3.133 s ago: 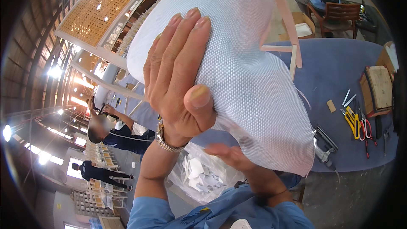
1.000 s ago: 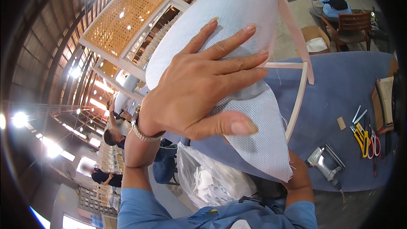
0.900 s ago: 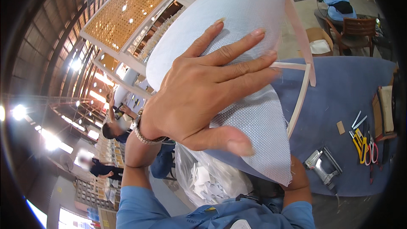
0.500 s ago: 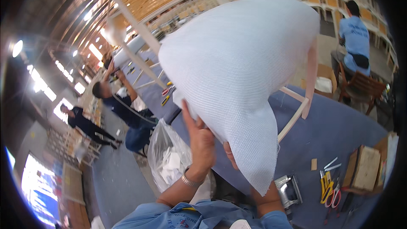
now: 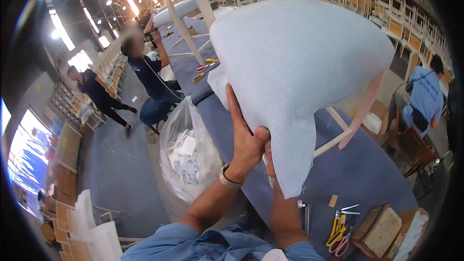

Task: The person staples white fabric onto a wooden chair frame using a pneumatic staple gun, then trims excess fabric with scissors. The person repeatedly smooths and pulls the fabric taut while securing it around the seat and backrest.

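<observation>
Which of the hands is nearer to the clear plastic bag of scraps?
Left. The left hand grips the white mesh fabric just right of the bag; the right hand is mostly hidden behind the fabric, farther away.

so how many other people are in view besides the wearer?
3. One in a dark top bends at the blue table's far left end, one in black walks the aisle at left, one in a light blue shirt stands right. More could be hidden behind the white fabric.
</observation>
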{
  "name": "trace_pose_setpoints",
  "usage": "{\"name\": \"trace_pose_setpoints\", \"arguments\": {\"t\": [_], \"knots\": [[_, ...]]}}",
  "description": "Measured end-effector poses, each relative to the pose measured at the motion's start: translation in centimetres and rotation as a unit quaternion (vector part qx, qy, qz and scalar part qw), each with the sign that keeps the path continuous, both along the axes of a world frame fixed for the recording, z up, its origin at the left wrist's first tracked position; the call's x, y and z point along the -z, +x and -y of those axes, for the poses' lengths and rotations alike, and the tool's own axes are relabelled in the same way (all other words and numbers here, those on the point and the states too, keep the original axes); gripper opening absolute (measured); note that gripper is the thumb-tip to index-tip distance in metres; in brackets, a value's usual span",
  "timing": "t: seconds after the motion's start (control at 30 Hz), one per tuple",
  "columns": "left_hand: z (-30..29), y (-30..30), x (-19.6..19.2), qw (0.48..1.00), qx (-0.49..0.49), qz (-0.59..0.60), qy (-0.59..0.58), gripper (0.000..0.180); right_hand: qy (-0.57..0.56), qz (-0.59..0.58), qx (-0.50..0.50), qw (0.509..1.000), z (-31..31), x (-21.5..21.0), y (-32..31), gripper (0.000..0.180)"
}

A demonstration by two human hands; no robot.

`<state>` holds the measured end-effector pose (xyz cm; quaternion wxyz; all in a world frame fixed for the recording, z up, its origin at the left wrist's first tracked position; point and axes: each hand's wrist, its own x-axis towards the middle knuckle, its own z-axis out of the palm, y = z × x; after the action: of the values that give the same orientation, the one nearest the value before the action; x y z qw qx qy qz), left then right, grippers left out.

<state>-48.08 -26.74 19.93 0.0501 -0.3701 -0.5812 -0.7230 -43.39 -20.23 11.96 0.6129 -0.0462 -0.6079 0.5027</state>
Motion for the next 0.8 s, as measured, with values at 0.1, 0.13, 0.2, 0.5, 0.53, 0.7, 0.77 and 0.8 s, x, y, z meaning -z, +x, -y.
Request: {"name": "trace_pose_setpoints", "arguments": {"t": [0.1, 0.13, 0.2, 0.5, 0.53, 0.7, 0.77, 0.8], "knots": [[-0.1, 0.5, -0.5, 0.999, 0.029, -0.012, 0.042, 0.134, 0.004, 0.032, 0.017, 0.999, -0.2, 0.0, 0.1, 0.045], [0.3, 0.5, -0.6, 0.998, 0.044, -0.012, 0.045, 0.131, 0.008, 0.042, 0.02, 0.999, -0.1, -0.1, 0.1, 0.045], [-0.2, 0.5, -0.5, 0.997, 0.036, -0.047, 0.052, 0.125, 0.009, 0.067, 0.037, 0.997, -0.6, 0.1, 0.6, 0.045], [-1.0, 1.6, -0.1, 0.993, -0.037, -0.068, 0.09, 0.112, -0.172, 0.074, -0.099, 0.977, -3.5, 5.9, 10.1, 0.035], [-1.0, 1.8, -0.3, 0.993, -0.048, -0.07, 0.08, 0.112, -0.01, 0.181, -0.028, 0.983, -4.3, 9.0, 12.0, 0.037], [-1.3, 2.0, 0.2, 0.992, -0.042, -0.056, 0.101, 0.112, -0.037, 0.584, -0.025, 0.811, -0.5, 25.2, 23.3, 0.042], [-1.5, 2.1, 0.3, 0.992, -0.044, -0.062, 0.097, 0.112, 0.024, 0.645, -0.02, 0.763, 2.2, 27.8, 26.2, 0.054], [-1.4, 2.0, 0.2, 0.993, -0.036, -0.052, 0.095, 0.112, 0.084, 0.644, -0.009, 0.761, 3.4, 29.0, 26.7, 0.06]]}}
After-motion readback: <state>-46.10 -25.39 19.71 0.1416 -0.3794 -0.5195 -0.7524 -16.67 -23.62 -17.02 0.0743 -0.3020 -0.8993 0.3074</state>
